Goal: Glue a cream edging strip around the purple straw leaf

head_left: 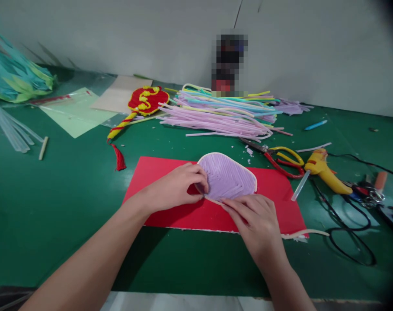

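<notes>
A lilac fan-shaped piece [228,176] made of side-by-side strips, edged with a cream cord, lies on a red sheet [170,170] on the green table. My left hand [175,186] pinches the piece's left edge with thumb and fingers closed. My right hand [256,218] lies with fingers pressed on the lower edge, where the cream cord [305,233] runs under it and trails off to the right past the sheet's corner.
A pile of pastel strips [222,114] lies behind the sheet. Red-and-yellow scissors [280,157], a yellow glue gun [326,172] and black cables [352,224] sit at the right. A red-and-yellow tasselled ornament [144,101], clear sheets and glue sticks [11,127] lie at left.
</notes>
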`<state>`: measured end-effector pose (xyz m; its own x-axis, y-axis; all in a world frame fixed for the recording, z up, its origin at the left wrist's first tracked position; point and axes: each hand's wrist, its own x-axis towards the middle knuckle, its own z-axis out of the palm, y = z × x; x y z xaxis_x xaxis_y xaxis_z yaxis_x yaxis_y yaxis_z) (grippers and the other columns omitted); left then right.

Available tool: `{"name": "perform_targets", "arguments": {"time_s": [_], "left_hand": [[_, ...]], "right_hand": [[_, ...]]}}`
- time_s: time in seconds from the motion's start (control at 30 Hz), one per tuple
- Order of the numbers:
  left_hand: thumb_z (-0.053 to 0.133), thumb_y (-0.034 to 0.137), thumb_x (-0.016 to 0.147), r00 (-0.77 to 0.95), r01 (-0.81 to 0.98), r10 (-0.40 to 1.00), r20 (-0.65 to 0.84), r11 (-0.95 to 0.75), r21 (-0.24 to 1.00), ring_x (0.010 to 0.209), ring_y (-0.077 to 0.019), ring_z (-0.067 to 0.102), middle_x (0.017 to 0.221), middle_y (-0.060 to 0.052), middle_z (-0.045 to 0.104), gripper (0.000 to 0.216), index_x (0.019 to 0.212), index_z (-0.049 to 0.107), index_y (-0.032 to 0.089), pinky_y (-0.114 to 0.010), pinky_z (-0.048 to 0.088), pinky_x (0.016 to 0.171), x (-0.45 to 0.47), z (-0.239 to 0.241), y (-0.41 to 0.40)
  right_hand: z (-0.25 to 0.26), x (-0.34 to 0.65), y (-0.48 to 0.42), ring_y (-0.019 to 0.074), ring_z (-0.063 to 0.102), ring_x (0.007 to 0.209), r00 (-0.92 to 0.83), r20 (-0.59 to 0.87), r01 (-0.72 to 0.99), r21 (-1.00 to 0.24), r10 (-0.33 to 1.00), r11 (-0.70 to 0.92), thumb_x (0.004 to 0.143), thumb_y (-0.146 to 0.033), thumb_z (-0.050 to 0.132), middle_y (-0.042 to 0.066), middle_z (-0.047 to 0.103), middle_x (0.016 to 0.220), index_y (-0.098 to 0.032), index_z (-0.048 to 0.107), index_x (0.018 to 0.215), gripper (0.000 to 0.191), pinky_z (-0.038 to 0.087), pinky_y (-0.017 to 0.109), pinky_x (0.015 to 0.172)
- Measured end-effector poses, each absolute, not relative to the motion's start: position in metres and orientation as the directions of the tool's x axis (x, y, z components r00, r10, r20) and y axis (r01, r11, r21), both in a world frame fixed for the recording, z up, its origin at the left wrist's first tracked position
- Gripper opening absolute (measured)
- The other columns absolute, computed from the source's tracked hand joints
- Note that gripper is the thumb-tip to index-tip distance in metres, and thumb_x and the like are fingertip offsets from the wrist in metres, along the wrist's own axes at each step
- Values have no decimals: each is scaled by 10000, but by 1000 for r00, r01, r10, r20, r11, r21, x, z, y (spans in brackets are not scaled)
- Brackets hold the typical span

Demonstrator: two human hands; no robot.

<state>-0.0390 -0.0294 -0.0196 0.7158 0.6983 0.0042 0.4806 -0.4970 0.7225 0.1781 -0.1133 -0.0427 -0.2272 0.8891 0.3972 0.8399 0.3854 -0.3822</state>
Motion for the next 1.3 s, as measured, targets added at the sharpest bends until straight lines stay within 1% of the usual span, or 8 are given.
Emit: {"name": "perform_targets", "arguments": {"time_s": [0.13,0.4,0.87,1.3], "left_hand": [[615,133,796,712,505,702,-8,-503,701,1008,-158,547,1031,-8,600,107,862,645,211,-319,425,915,-38,-18,-30],[607,164,821,711,543,702,-31,-521,658,1007,-162,545,1047,-9,597,85,869,655,215,-311,437,889,-38,-18,-32],[605,162,822,711,531,702,-27,-512,676,1002,-155,550,1045,-7,599,94,873,667,211,-292,434,886,-37,-18,-31],[607,167,826,713,537,701,-28,-519,665,1005,-157,544,1048,-1,599,94,877,666,220,-295,434,883,-38,-17,-32]], "right_hand": [[-43,178,-114,157,591,793,-228,393,841,-382,891,384,895,-238,576,10,681,793,-254,717,959,156,378,338,810],[-41,177,-113,156,585,786,-232,386,846,-374,893,381,902,-236,559,14,681,786,-239,722,934,166,375,328,789],[-44,178,-112,156,579,775,-241,389,834,-385,889,395,891,-235,581,16,671,782,-229,722,939,149,372,333,788],[-44,179,-112,153,588,784,-245,377,834,-388,893,392,895,-223,573,16,674,792,-231,718,946,154,377,332,801]]}}
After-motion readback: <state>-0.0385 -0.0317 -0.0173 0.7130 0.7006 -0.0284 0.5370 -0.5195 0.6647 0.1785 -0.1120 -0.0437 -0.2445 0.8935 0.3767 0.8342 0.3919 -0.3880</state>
